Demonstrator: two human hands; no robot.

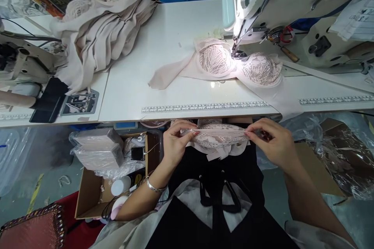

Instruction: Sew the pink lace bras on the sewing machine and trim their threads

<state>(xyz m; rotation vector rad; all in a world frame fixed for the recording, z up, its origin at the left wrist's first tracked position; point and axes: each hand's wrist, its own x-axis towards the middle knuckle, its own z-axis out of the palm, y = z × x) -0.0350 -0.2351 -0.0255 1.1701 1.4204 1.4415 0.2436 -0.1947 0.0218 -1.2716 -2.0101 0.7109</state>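
Just below the table's front edge, a narrow pale strip (220,130) is drawn straight between my two hands. My left hand (178,140) pinches its left end between thumb and forefinger. My right hand (271,140) has the other end in a similar pinch. Behind and under the strip, pale lace bra pieces (223,148) lie over my lap; whether the strip is joined to them I cannot tell. On the table, another beige bra (216,59) with lace cups rests at the sewing machine's needle (234,44), its right wing hanging over the front edge.
A heap of beige bras (108,35) is at the table's left, near a black phone (49,101). A printed ruler (204,107) runs along the front edge. A cardboard box (90,196) of supplies stands below left, and plastic-wrapped goods (339,151) below right.
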